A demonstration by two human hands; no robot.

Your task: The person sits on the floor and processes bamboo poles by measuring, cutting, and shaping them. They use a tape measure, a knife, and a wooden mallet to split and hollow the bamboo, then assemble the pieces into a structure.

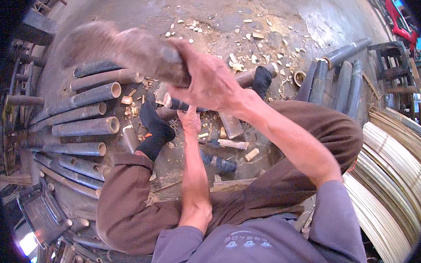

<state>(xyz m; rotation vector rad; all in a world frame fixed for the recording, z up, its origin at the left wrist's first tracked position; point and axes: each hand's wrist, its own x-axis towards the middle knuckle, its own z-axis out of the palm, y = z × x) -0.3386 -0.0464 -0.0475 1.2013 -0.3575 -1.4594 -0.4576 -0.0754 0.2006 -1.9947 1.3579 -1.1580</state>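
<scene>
My right hand (206,79) is clenched round one end of a blurred wooden club (133,55) that reaches toward ten o'clock. At seven o'clock from that fist, my left hand (190,121) curls round a partly hidden dark rod (177,104); bamboo poles (86,126) lie at nine.

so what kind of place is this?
Looks like a bamboo workshop, probably a small hand-tool one: cut bamboo tubes lie in rows on the left, pale chips litter the floor, and long thin strips are stacked on the right.
</scene>
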